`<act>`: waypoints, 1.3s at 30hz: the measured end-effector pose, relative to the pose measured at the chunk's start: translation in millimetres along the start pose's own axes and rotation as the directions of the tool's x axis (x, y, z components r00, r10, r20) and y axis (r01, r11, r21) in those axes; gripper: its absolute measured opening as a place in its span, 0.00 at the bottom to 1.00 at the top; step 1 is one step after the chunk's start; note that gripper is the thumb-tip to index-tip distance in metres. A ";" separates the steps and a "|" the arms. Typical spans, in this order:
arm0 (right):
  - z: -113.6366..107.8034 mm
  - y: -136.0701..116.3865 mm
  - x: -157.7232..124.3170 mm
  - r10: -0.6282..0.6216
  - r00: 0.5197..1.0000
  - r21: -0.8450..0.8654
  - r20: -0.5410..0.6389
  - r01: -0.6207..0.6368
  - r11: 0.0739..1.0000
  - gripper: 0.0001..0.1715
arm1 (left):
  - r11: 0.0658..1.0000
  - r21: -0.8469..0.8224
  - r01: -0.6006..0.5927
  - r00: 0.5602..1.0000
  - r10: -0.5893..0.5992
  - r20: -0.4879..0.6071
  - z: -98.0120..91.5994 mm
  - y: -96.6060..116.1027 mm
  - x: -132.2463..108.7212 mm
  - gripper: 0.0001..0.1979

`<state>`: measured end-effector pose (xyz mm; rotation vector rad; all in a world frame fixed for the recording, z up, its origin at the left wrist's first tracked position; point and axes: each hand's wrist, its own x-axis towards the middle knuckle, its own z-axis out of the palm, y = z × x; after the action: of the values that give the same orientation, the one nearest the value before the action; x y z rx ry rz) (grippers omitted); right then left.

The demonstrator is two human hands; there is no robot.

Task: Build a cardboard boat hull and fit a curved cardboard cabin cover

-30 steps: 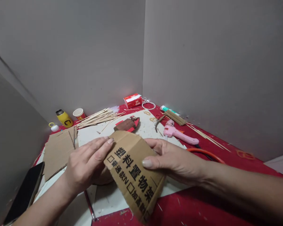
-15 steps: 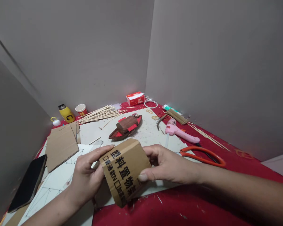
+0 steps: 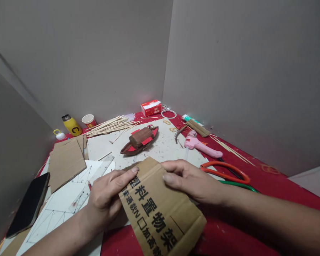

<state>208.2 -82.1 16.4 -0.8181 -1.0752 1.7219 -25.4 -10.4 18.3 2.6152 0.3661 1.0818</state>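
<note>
A creased piece of brown cardboard printed with large black characters is held over the table's near edge. My left hand pinches its left side, thumb on the printed face. On the upper right edge, my right hand grips it with the thumb on top and the fingers behind. The cardboard is bent along its creases, and its lower end runs out of view. Beyond it a small brown and red model boat sits on a white board. Drawn paper and a clear ruler lie beside my left hand.
At left are cardboard sheets and a phone. Wooden sticks, a yellow bottle, a paper cup and a red box stand behind. Right: a pink glue gun and orange-handled pliers.
The cardboard has been opened out flatter and now reaches lower and further right. My right hand has shifted up along its edge, and the view has tilted slightly.
</note>
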 end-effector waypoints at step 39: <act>44.2 -23.0 -0.4 0.062 0.942 -0.557 0.329 0.141 0.818 0.11 | 0.406 -0.630 0.662 0.716 -0.592 0.370 11.1 46.2 6.2 0.21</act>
<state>178.2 -91.4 55.1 -0.8684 -1.8964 1.5384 -7.6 -52.9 31.2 1.5414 0.6670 0.6212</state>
